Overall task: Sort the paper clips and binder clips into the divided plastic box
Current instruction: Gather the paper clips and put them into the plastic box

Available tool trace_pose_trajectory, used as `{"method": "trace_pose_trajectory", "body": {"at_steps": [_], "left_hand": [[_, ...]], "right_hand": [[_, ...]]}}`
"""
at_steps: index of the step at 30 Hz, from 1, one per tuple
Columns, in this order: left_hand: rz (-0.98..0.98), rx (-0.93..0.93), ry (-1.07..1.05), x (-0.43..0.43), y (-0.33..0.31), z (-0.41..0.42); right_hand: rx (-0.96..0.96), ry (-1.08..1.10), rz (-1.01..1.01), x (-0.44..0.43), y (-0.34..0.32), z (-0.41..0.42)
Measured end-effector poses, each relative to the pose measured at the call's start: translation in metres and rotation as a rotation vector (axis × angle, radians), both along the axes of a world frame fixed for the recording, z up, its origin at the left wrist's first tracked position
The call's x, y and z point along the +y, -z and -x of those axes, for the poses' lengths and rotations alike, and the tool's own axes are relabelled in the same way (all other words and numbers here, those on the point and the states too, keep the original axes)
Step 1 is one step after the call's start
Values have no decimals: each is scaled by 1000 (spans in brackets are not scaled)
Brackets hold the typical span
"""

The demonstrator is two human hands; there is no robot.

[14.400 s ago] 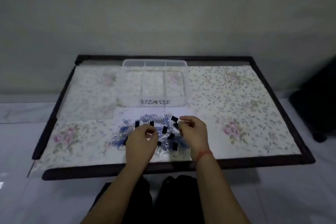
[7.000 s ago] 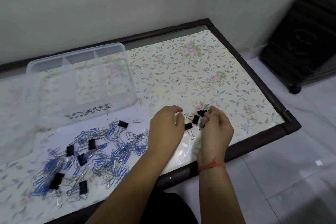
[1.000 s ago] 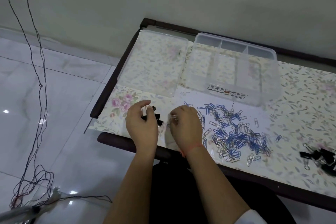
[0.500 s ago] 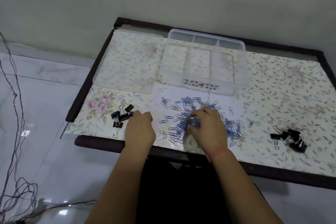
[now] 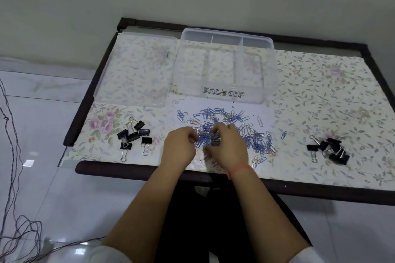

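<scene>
A heap of blue and silver paper clips [image 5: 235,123] lies on the table in front of the clear divided plastic box [image 5: 268,92], whose three compartments show nothing inside. One group of black binder clips [image 5: 134,134] lies at the near left, another group of black binder clips [image 5: 330,149] at the near right. My left hand [image 5: 179,149] and my right hand [image 5: 229,147] meet at the near edge of the paper clip heap. Their fingers are curled and pinch a clump of blue clips between them. A dark blurred bit sits in that clump.
The box's clear lid [image 5: 132,74] lies flat to the left of the box. The table has a floral cover [image 5: 320,92] and a dark raised frame [image 5: 132,172]. Thin cables [image 5: 12,156] trail over the tiled floor at the left.
My left hand has left the left group of binder clips and moved right into the paper clip heap, meeting my right hand there. The view has swung slightly right.
</scene>
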State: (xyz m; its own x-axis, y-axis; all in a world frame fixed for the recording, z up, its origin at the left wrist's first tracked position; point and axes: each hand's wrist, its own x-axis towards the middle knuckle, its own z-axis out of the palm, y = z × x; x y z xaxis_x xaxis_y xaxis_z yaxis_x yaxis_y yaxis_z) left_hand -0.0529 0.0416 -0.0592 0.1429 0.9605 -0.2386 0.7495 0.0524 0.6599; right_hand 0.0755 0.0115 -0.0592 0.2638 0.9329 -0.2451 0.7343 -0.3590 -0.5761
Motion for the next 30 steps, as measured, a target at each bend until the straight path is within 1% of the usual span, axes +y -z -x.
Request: {"method": "trace_pose_trajectory", "body": {"at_steps": [4,6,9,11,13,15,17,19,21,23,26,27,30], "left_hand": [[-42,-70,-1,-2,-3,0],[-76,-57,-40,-4,-5,2],[-81,-3,-67,-7,-7,4],[-5,-24,-44,-7,-5,4],[93,-113,-3,-7,-4,2],[156,-192,42,-8,-4,-1],[162,-218,70,-8,-4,-4],[113,-243,69,-9,-4,-8],[-4,-188,54,-9,-5,-8],[-76,-65,28,-7,-4,-3],[0,183,105,-6,2,5],[44,227,121,-6,4,6],[80,225,114,-3,4,2]], "right_hand": [[-131,40,50,-7,-19,-31],[-179,86,172,-15,-24,-50],[-160,159,395,-28,-24,-67],[-103,177,454,-33,-21,-64],[-68,163,431,-31,-19,-53],[-66,136,354,-26,-15,-39],[-30,127,247,-21,-9,-27],[41,132,141,-16,-6,-23],[90,145,92,-14,-9,-27],[59,110,120,-18,-12,-35],[-17,16,224,-24,-10,-35],[-28,-7,236,-25,-7,-31],[18,36,173,-17,0,-19]]}}
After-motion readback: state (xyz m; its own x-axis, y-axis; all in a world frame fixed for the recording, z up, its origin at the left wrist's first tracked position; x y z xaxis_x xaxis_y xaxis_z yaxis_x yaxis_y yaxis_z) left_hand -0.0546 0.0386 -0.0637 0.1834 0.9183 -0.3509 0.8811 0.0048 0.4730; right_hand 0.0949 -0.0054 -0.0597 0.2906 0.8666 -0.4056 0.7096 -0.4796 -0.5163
